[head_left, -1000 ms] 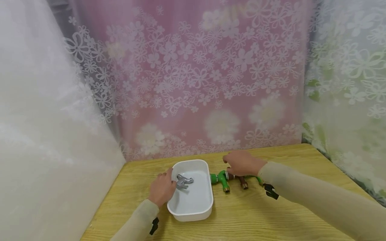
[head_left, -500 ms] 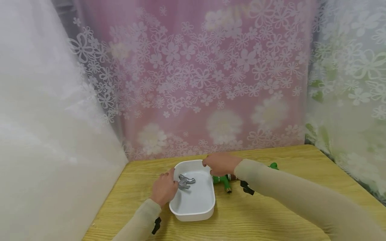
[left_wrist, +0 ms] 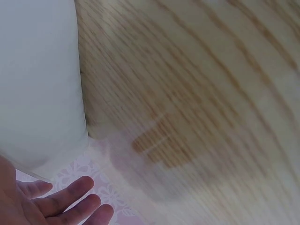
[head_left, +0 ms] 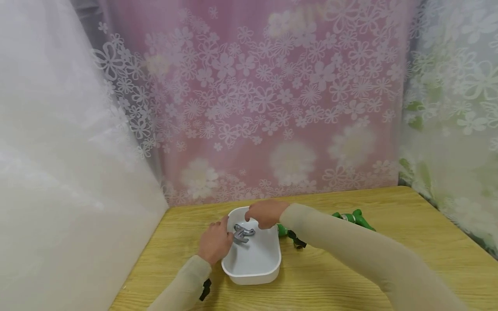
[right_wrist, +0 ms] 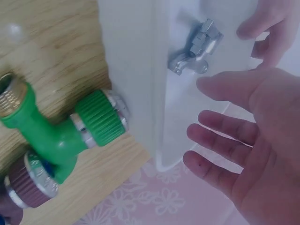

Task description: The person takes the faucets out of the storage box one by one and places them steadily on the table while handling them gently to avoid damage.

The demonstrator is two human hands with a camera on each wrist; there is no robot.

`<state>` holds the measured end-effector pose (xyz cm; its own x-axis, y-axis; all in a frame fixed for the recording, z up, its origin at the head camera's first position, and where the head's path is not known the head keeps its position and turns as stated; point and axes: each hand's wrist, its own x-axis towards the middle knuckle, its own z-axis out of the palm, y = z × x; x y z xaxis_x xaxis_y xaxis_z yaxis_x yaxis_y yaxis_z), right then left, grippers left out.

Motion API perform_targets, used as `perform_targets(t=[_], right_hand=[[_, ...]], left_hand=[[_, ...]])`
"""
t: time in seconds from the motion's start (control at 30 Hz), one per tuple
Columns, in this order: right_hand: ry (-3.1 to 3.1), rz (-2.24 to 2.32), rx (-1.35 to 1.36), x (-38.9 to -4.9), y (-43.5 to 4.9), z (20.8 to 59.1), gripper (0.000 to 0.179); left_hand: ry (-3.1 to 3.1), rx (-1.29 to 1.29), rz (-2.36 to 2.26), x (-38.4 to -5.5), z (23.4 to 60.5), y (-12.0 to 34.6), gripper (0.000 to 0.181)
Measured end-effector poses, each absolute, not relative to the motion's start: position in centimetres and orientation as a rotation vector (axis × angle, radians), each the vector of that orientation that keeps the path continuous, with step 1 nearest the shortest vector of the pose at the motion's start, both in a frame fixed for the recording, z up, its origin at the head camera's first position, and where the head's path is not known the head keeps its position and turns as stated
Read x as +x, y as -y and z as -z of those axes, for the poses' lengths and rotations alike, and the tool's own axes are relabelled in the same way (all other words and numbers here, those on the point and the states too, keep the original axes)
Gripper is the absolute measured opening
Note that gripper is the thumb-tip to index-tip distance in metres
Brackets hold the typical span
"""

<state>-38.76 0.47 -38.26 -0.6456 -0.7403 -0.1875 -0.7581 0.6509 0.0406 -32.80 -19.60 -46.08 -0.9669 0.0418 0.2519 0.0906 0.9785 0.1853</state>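
Note:
A white plastic basin [head_left: 255,277] stands on the table with a silver faucet [head_left: 243,233] lying inside it. My left hand [head_left: 215,242] rests at the basin's left rim. In the left wrist view its fingers [left_wrist: 65,199] stretch loosely past the rim. My right hand [head_left: 266,213] hovers over the basin's far right corner, thumb and fingers apart and nothing held. The right wrist view shows that hand in front of the silver faucet, without visible contact. Right of the basin lies a green faucet [right_wrist: 56,140], and beside it a brown faucet [right_wrist: 30,180], partly cut off.
Farther right on the wooden table [head_left: 342,276], another green faucet [head_left: 355,217] shows behind my right sleeve [head_left: 342,242]. A pink flowered curtain [head_left: 272,108] hangs behind the table. White sheeting [head_left: 70,185] closes the left side and a flowered sheet [head_left: 455,129] the right.
My right hand has moved left, from above the brown faucet to over the basin. The left hand stays at the rim. The whole view has shifted slightly.

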Motion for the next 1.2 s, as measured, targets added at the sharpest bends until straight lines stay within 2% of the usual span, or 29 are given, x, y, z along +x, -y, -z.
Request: perform_targets(t=[0.33, 0.6, 0.8, 1.03, 1.2], right_hand=[[-2.594, -0.12, -1.33, -40.4, 1.7, 39.3, 0.038], [-2.576, -0.133, -1.273, -40.5, 3.0, 40.0, 0.056], [-2.58, -0.195, -1.242, -39.8, 3.8, 39.4, 0.059], [-2.564, -0.196, -1.178, -40.0, 4.6, 40.2, 0.057], [-2.544, -0.201, -1.202, -40.4, 5.0, 40.9, 0.044]], left_hand=[[2.849, -0.135, 0.289, -32.7, 45.9, 19.4, 0.053], [2.835, -0.132, 0.302, -32.7, 45.6, 19.3, 0.052], [2.851, -0.116, 0.317, -32.7, 45.6, 19.4, 0.052], [2.854, -0.119, 0.324, -32.7, 45.8, 19.7, 0.051], [2.846, -0.119, 0.321, -32.8, 46.0, 19.8, 0.051]])
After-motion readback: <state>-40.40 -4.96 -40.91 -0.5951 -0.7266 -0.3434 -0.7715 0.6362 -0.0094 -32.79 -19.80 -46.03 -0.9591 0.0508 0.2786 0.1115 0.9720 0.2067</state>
